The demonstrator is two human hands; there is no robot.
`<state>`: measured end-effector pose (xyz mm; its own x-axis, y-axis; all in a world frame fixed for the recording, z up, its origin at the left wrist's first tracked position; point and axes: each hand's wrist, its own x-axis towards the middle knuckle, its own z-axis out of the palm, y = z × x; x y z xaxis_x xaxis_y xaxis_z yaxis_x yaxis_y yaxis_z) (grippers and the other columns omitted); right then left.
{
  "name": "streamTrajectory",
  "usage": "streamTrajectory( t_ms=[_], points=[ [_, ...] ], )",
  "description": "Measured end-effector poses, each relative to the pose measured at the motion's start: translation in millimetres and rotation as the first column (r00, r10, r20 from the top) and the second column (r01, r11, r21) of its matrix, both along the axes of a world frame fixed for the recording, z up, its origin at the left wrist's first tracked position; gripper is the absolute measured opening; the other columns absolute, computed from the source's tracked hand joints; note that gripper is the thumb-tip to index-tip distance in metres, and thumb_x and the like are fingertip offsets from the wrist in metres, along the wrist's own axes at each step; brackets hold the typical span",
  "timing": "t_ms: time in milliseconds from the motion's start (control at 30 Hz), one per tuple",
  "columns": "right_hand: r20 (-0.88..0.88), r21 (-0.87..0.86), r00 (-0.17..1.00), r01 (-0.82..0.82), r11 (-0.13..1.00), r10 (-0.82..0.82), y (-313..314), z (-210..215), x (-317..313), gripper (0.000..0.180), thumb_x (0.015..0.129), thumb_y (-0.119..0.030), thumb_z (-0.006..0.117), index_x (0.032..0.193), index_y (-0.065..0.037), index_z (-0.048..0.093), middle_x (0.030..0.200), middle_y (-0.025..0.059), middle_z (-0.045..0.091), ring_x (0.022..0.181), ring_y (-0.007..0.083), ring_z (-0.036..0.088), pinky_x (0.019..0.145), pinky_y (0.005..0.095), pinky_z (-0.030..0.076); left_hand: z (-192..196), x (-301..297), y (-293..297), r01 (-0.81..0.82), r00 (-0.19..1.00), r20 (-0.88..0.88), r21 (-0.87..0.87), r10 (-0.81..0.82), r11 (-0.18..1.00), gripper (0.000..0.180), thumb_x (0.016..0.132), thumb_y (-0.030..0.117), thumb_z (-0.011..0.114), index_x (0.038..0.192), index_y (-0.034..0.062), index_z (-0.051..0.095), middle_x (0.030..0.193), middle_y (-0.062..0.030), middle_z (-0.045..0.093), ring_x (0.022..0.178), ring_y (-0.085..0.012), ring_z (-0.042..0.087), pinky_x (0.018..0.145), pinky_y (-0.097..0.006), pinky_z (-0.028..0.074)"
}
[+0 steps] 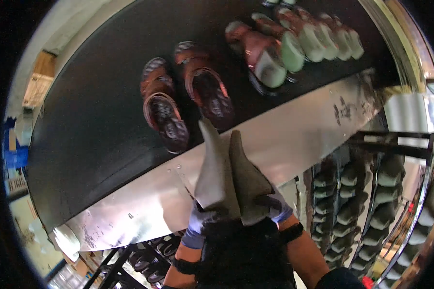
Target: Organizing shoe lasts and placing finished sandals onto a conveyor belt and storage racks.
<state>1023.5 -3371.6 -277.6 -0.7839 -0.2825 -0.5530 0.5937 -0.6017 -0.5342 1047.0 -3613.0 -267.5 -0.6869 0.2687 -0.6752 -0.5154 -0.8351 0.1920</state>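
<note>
My left hand (197, 225), in a blue and dark glove, is closed round the heel end of a grey shoe last (212, 178). A second grey shoe last (248, 185) is gripped the same way by my right hand (276, 204), gloved alike. Both lasts stand side by side, toes pointing away from me over the metal edge. Beyond them a pair of brown sandals, the left sandal (164, 108) and the right sandal (207, 89), lies on the black belt (96, 111) with no lasts inside. Part of each hand's fingers is hidden behind the lasts.
Farther right on the belt are several brown sandals (255, 45) with pale lasts in them. A bare metal ledge (294, 123) runs along the belt's near side. At my right stands a rack (395, 139) of grey lasts; dark sandals (152, 257) sit on another rack at lower left.
</note>
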Motion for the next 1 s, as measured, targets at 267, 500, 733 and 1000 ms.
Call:
streamTrajectory(
  t_ms=[267, 500, 733, 1000],
  points=[
    [0.505, 0.17, 0.787, 0.312, 0.935, -0.355, 107, -44, 287, 0.044, 0.083, -0.024, 0.057, 0.12, -0.002, 0.051, 0.118, 0.0136, 0.056, 0.108, 0.0291, 0.054, 0.096, 0.0424, 0.044, -45, 111, 99, 0.627, 0.393, 0.132, -0.763, -0.91, 0.159, 0.1, 0.05, 0.028, 0.088, 0.13, -0.0016, 0.037, 0.121, -0.0142, 0.053, 0.117, -0.0239, 0.048, 0.097, -0.037, 0.041],
    [0.585, 0.513, 0.568, 0.294, 0.806, -0.579, 188, -216, 322, 0.035, 0.092, -0.023, 0.05, 0.122, -0.005, 0.05, 0.117, 0.0119, 0.054, 0.106, 0.026, 0.053, 0.093, 0.0406, 0.045, -244, 133, 247, 0.916, 0.327, 0.246, -0.32, -0.912, 0.241, 0.082, 0.058, 0.027, 0.083, 0.126, 0.0005, 0.047, 0.123, -0.016, 0.054, 0.103, -0.0282, 0.058, 0.091, -0.038, 0.046],
    [0.191, 0.961, 0.976, -0.164, 0.22, -0.106, 333, -507, 333, 0.035, 0.094, -0.023, 0.046, 0.124, -0.004, 0.048, 0.121, 0.0103, 0.052, 0.109, 0.0223, 0.05, 0.096, 0.0368, 0.042, -461, 58, 474, 0.705, 0.153, 0.015, -0.702, -0.988, 0.098, 0.078, 0.063, 0.033, 0.078, 0.127, 0.0011, 0.046, 0.125, -0.0207, 0.051, 0.109, -0.0323, 0.055, 0.094, -0.041, 0.043],
    [-0.051, 0.911, 0.948, 0.173, 0.375, -0.313, 368, -483, 270, 0.036, 0.096, -0.021, 0.045, 0.126, -0.002, 0.047, 0.128, 0.0107, 0.049, 0.117, 0.0195, 0.046, 0.101, 0.0346, 0.036, -520, 94, 522, 0.547, 0.096, -0.107, -0.825, -0.99, 0.142, 0.076, 0.071, 0.036, 0.067, 0.134, 0.0078, 0.036, 0.131, -0.0244, 0.042, 0.118, -0.0396, 0.044, 0.099, -0.043, 0.036]
  ],
)
